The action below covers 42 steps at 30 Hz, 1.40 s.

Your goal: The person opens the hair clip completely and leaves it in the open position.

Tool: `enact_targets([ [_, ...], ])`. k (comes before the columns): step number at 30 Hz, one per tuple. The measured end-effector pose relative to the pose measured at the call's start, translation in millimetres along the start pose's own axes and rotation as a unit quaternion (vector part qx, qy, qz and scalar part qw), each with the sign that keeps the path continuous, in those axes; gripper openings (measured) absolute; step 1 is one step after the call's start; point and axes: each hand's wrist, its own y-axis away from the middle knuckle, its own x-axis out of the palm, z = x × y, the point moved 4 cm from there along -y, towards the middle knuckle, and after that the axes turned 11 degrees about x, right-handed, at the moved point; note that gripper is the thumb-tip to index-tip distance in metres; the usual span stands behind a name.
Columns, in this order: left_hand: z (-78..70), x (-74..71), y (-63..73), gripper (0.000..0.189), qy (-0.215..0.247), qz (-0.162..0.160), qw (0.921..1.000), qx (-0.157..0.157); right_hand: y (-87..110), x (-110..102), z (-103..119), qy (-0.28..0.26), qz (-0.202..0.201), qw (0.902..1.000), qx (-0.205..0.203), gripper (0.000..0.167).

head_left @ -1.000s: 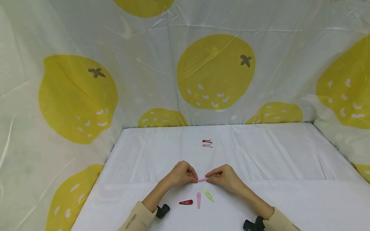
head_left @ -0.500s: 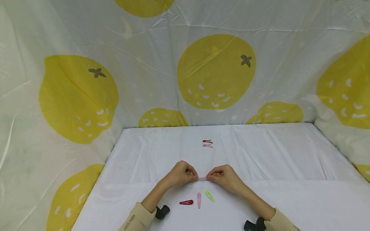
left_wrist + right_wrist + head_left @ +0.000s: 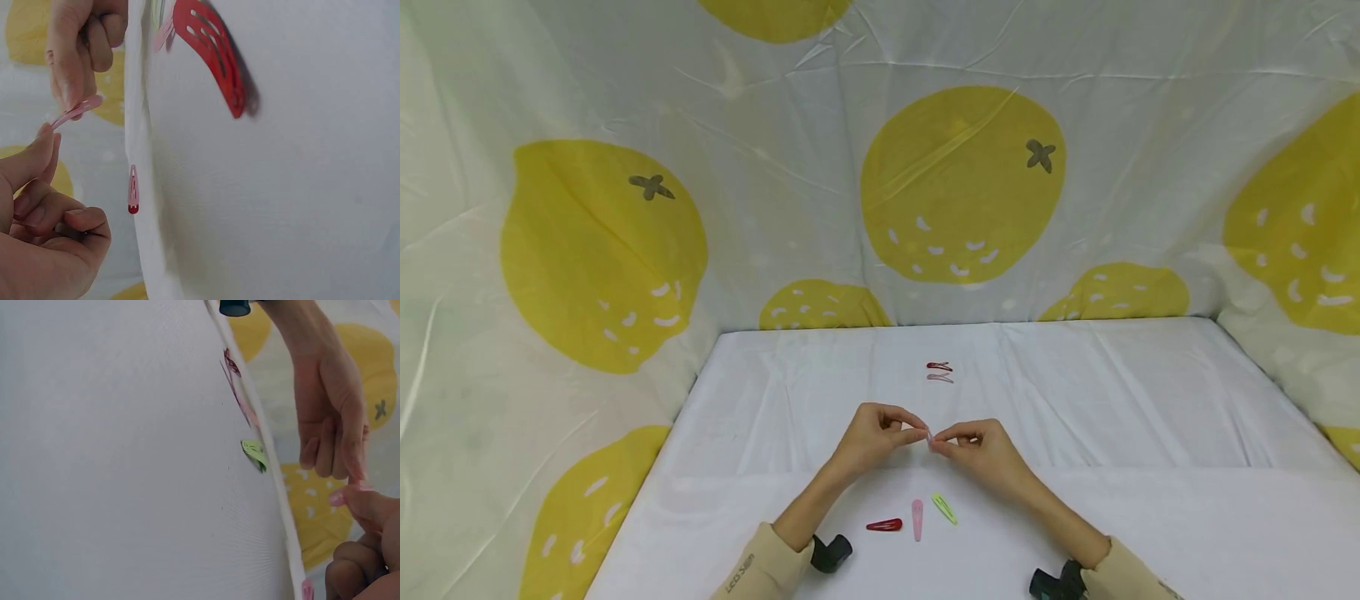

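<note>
Between my two hands a small pink snap hair clip (image 3: 89, 107) is held up over the white table. The thumb and forefinger of my left hand (image 3: 874, 437) pinch one end of it. At its other end, the fingertips of my right hand (image 3: 987, 450) pinch it too. In the head view the fingers cover most of this clip (image 3: 929, 437). Closer to the body lie a red snap clip (image 3: 884, 525), a pink snap clip (image 3: 917, 520) and a lime green one (image 3: 944, 508), side by side.
Farther back on the white cloth (image 3: 1075, 400) are a dark red clip (image 3: 938, 366) and a pink clip (image 3: 940, 377), both with their arms spread apart. A lemon-print curtain (image 3: 962, 183) hangs behind and beside the table.
Both hands have risen a little and shifted away from the body. The pink clip between them has turned from lying crosswise to standing nearly upright in the head view.
</note>
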Motion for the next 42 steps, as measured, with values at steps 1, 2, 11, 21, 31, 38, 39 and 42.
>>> enact_targets([
  [1,0.0,1.5,0.0,0.012,0.007,-0.005,1.0,-0.002,0.1,-1,0,-0.015,-0.007,0.9998,0.005,0.013],
  [2,0.4,3.4,0.1,0.013,0.013,-0.006,0.9999,-0.003,0.3,-2,0,-0.03,-0.013,0.9994,0.011,0.014],
  [11,1.2,21.6,-2.2,0.015,0.005,0.018,0.9998,0.008,-2.0,-2,-8,-0.119,-0.017,0.9912,0.056,0.023],
  [21,0.3,11.0,-1.8,0.007,-0.082,0.037,0.9958,0.02,-5.8,-9,4,-0.063,-0.048,0.9968,0.008,0.013],
  [31,-5.5,4.5,-4.9,0.007,-0.085,-0.045,0.9937,0.058,-2.1,-16,10,-0.023,-0.077,0.9955,-0.049,0.007],
  [38,-14.1,14.7,-17.5,0.007,-0.156,-0.08,0.9796,0.097,-3.7,-20,9,0.002,-0.137,0.988,-0.072,0.008],
  [39,-13.6,14.3,-19.4,0.006,-0.161,-0.078,0.9789,0.1,-4.5,-20,10,0.009,-0.143,0.9872,-0.071,0.009],
  [42,-11.0,12.6,-24.3,0.004,-0.153,-0.065,0.9799,0.109,-7.7,-22,9,0.028,-0.158,0.9853,-0.058,0.008],
])
